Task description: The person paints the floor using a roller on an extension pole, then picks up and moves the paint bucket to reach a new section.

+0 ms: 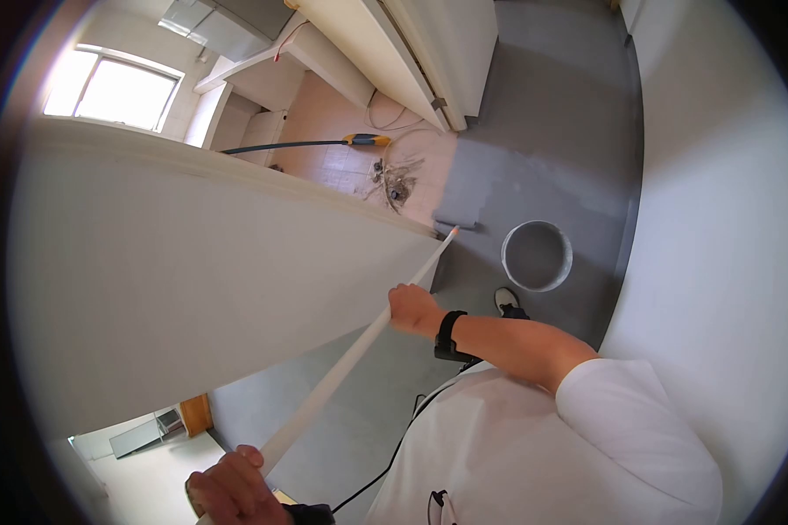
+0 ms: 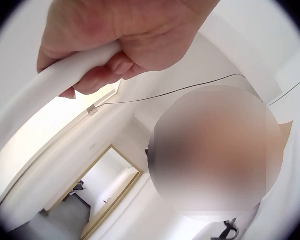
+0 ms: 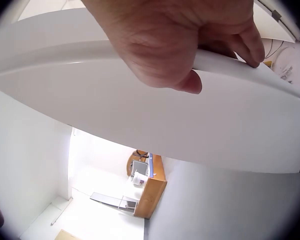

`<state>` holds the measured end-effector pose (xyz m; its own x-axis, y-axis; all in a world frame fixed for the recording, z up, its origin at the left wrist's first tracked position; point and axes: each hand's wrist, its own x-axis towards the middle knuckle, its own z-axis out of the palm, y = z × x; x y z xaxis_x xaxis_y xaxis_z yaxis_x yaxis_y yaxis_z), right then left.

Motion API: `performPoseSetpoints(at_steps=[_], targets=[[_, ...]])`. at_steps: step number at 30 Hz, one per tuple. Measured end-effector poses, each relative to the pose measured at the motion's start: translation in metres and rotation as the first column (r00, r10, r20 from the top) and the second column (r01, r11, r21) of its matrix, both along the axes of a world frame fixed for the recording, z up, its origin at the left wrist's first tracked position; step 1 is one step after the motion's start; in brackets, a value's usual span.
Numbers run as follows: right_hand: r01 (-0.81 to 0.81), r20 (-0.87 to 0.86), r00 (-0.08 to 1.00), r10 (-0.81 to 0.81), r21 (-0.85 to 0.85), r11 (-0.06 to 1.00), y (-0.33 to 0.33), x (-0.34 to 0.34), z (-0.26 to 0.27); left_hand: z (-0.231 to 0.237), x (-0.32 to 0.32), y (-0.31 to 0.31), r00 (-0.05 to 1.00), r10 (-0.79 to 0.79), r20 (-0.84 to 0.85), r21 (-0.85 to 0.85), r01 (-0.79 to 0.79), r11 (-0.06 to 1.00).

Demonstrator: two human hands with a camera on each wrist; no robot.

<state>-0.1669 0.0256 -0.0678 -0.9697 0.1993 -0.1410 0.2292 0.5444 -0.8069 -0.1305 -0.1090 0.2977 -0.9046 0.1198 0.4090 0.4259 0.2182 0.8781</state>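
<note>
My right hand (image 1: pixel 414 308) grips the middle of a long white pole (image 1: pixel 346 363). Farther back on the same pole, near the lower left of the head view, my left hand (image 1: pixel 234 486) has its fingers wrapped around it. At the pole's far end a grey paint roller (image 1: pixel 466 225) sits low over the grey floor, beside the end of a white partition wall. To the roller's right stands a round bucket (image 1: pixel 537 290) with grey paint inside. Both wrist views show curled fingers around the pole (image 2: pixel 40 97), (image 3: pixel 65 54).
The white partition wall (image 1: pixel 210 254) runs along the pole's left side, and another white wall (image 1: pixel 709 236) bounds the right. Beyond the partition, a pinkish tiled floor (image 1: pixel 324 109) bears debris (image 1: pixel 398 188) and a yellow-and-black tool (image 1: pixel 365 140). A shoe (image 1: pixel 506 302) is below the bucket.
</note>
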Motion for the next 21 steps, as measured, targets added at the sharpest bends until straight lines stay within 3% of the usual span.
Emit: performPoseSetpoints(at_steps=[1, 2, 3, 4, 8, 10, 11, 13, 17, 19, 20, 21], targets=[[0.004, 0.001, 1.0, -0.004, -0.001, 1.0, 0.003, 0.0, 0.001, 0.006, -0.003, 0.008, 1.0, -0.004, 0.001, -0.001, 0.004, 1.0], [0.004, -0.022, 1.0, -0.004, -0.027, 1.0, 0.006, -0.001, 0.003, 0.015, -0.008, 0.018, 0.961, -0.271, 0.062, 0.085, 0.265, 0.961], [0.003, -0.044, 0.999, -0.005, -0.053, 0.999, 0.011, 0.0, 0.006, 0.023, -0.01, 0.026, 0.848, -0.521, 0.098, 0.183, 0.499, 0.847], [0.007, -0.043, 0.999, -0.009, -0.054, 0.999, 0.017, 0.001, 0.011, 0.028, -0.01, 0.032, 0.83, -0.552, 0.08, 0.141, 0.539, 0.831], [0.076, -0.024, 0.997, -0.077, -0.056, 0.996, 0.043, 0.001, 0.028, 0.034, -0.014, 0.049, 0.794, -0.603, 0.08, 0.174, 0.584, 0.793], [0.137, -0.062, 0.988, -0.139, -0.039, 0.99, 0.053, -0.007, 0.033, 0.034, -0.021, 0.039, 0.915, -0.397, 0.07, 0.061, 0.393, 0.917], [0.125, -0.017, 0.992, -0.126, -0.047, 0.991, 0.057, -0.013, 0.034, 0.033, -0.023, 0.044, 0.914, -0.4, 0.069, 0.061, 0.397, 0.916], [0.118, 0.028, 0.993, -0.116, -0.056, 0.992, 0.06, -0.018, 0.034, 0.029, -0.027, 0.056, 0.799, -0.596, 0.075, 0.27, 0.559, 0.784], [0.171, 0.044, 0.984, -0.17, -0.026, 0.985, 0.06, -0.03, 0.022, 0.02, -0.035, 0.049, 0.723, -0.689, 0.042, 0.196, 0.67, 0.716], [0.18, 0.066, 0.982, -0.18, 0.001, 0.984, 0.058, -0.03, 0.017, 0.009, -0.031, 0.034, 0.829, -0.558, 0.04, 0.335, 0.515, 0.789], [0.138, 0.09, 0.986, -0.138, 0.01, 0.99, 0.054, -0.029, 0.016, 0.007, -0.035, 0.006, 0.936, -0.348, 0.054, 0.181, 0.334, 0.925], [0.096, 0.115, 0.989, -0.097, 0.017, 0.995, 0.049, -0.027, 0.015, 0.006, -0.037, 0.004, 0.937, -0.346, 0.054, 0.182, 0.331, 0.926]])
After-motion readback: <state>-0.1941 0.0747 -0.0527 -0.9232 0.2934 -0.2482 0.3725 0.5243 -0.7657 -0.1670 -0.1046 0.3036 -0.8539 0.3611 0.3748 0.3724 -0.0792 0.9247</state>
